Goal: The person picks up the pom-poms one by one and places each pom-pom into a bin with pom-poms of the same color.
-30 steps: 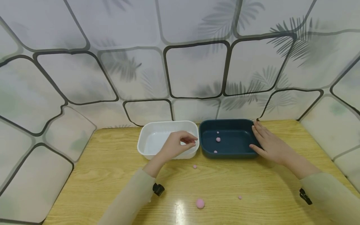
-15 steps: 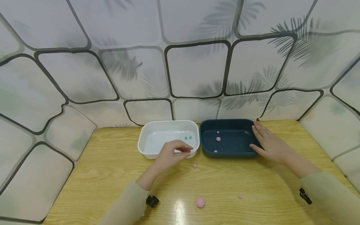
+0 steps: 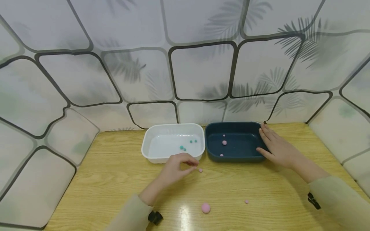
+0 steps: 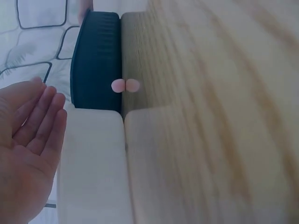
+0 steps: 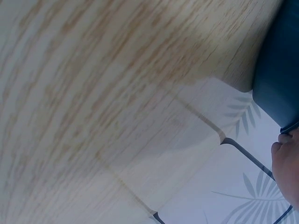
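Observation:
My left hand (image 3: 180, 170) hovers just in front of the white container (image 3: 150, 158), thumb and fingers loosely curved with nothing between them. In the left wrist view a gap separates this hand (image 4: 35, 144) from a small pink ball (image 4: 118, 85) on the table. That pink ball (image 3: 200, 170) lies just right of the fingertips in the head view. My right hand (image 3: 278, 149), fingers extended, rests against the right end of the dark blue container (image 3: 237, 159). Several teal balls (image 3: 181, 147) are inside the white container, and three pink balls (image 3: 224, 142) inside the dark blue one.
A larger pink ball (image 3: 206, 208) and a tiny pink ball (image 3: 246, 201) lie on the wooden table (image 3: 115, 179) nearer the front. The containers stand side by side against the patterned backdrop (image 3: 202, 73).
My left hand has come down from over the white container toward the front, close to the pink ball, uncovering the teal balls. My right hand has stayed in place.

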Demonstrator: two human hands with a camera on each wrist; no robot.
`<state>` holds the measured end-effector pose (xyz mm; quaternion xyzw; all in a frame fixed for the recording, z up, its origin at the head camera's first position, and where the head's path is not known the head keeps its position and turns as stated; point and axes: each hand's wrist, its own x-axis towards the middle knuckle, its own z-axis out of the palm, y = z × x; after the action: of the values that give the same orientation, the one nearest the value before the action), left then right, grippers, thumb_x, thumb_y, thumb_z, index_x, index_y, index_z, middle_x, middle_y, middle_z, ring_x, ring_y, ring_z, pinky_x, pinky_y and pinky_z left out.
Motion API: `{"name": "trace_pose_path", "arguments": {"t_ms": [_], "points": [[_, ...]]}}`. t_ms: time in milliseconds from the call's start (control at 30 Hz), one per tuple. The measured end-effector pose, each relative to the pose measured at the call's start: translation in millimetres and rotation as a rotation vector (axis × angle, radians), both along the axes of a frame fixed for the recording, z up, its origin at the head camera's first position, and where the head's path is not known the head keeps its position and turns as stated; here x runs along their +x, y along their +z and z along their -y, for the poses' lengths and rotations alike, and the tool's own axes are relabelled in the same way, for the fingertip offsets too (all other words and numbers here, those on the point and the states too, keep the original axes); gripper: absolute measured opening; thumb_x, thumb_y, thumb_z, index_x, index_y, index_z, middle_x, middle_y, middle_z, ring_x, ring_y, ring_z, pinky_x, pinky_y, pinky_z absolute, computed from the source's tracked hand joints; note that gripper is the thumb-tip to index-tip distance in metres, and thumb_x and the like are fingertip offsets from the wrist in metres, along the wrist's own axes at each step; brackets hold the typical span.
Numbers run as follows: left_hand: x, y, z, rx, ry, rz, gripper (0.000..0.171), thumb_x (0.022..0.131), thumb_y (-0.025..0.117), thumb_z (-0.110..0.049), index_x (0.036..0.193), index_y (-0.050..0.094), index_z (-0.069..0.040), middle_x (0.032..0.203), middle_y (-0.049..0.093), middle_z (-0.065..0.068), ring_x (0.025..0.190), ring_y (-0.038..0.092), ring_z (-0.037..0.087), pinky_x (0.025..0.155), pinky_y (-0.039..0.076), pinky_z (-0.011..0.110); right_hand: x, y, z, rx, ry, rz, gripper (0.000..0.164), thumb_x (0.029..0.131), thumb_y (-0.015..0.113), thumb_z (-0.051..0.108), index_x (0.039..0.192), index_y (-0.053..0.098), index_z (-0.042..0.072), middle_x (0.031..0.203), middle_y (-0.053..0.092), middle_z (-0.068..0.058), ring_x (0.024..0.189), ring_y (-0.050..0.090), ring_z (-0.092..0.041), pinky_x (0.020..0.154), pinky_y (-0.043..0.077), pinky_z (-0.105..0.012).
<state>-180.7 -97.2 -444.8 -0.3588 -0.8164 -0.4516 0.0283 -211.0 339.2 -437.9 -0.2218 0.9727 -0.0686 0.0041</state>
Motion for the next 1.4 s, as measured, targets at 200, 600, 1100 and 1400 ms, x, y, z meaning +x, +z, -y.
{"name": "trace_pose_path", "arguments": {"t_ms": [200,600,1100,1400], "points": [[3.0,-2.4,-8.0,-0.064,-0.009,0.076,0.017,0.093,0.08,-0.004,0.109,0.08,0.003,0.105,0.082,0.012,0.097,0.077,0.026,0.091,0.064,0.029,-1.1,0.1,-0.2,0.007,0.006,-0.002,0.089,0.11,0.055,0.046,0.164,0.017,-0.013,0.175,0.005,-0.033,0.163,0.011,-0.051,0.127,0.026,-0.068],[0.6,-18.1,-18.7,-0.217,-0.042,-0.012,0.029,0.091,0.08,-0.002,0.119,0.077,0.001,0.105,0.081,0.009,0.1,0.076,0.023,0.101,0.061,0.033,-1.9,-0.3,0.4,0.005,0.009,-0.005,0.089,0.11,0.055,0.047,0.164,0.018,-0.014,0.175,0.007,-0.033,0.163,0.011,-0.051,0.127,0.026,-0.067],[-1.6,-28.8,-24.5,-0.299,-0.015,-0.06,0.023,0.092,0.081,-0.004,0.115,0.079,-0.004,0.108,0.081,0.006,0.098,0.074,0.018,0.091,0.061,0.024,-0.5,2.0,1.3,-0.002,0.002,0.004,0.089,0.11,0.054,0.047,0.164,0.017,-0.014,0.175,0.006,-0.034,0.162,0.011,-0.051,0.127,0.026,-0.068],[0.0,-28.8,-27.8,-0.348,-0.002,-0.067,0.019,0.094,0.078,-0.002,0.112,0.08,-0.006,0.107,0.081,0.005,0.096,0.074,0.016,0.088,0.06,0.021,-0.3,1.2,0.4,0.002,0.003,0.0,0.089,0.11,0.054,0.047,0.164,0.018,-0.014,0.174,0.007,-0.034,0.162,0.011,-0.051,0.127,0.026,-0.068]]}}
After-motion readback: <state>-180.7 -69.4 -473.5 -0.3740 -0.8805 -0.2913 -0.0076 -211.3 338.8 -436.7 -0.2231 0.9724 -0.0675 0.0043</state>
